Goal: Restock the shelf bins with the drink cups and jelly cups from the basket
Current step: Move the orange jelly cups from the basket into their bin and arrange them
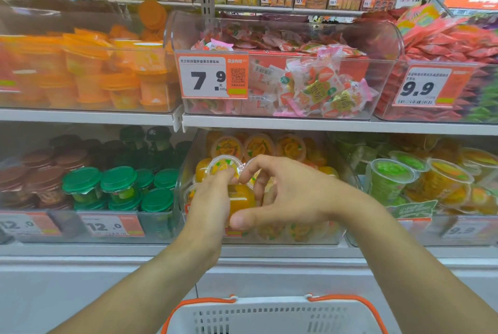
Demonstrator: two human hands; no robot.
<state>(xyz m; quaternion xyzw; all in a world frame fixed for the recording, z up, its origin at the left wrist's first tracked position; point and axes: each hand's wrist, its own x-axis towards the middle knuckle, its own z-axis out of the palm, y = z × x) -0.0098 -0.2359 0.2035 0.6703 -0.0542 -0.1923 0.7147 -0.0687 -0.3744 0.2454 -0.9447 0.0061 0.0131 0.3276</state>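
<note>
Basket [272, 314] btm | both hands [242, 199] on jelly cups [241, 199] @ bin [186, 172]

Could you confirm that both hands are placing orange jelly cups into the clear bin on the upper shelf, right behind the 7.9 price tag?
Not quite: the head view shows both hands, left hand and right hand, at the clear bin on the lower shelf, below the 7.9 price tag, not behind it. They are indeed handling orange jelly cups there.
</note>
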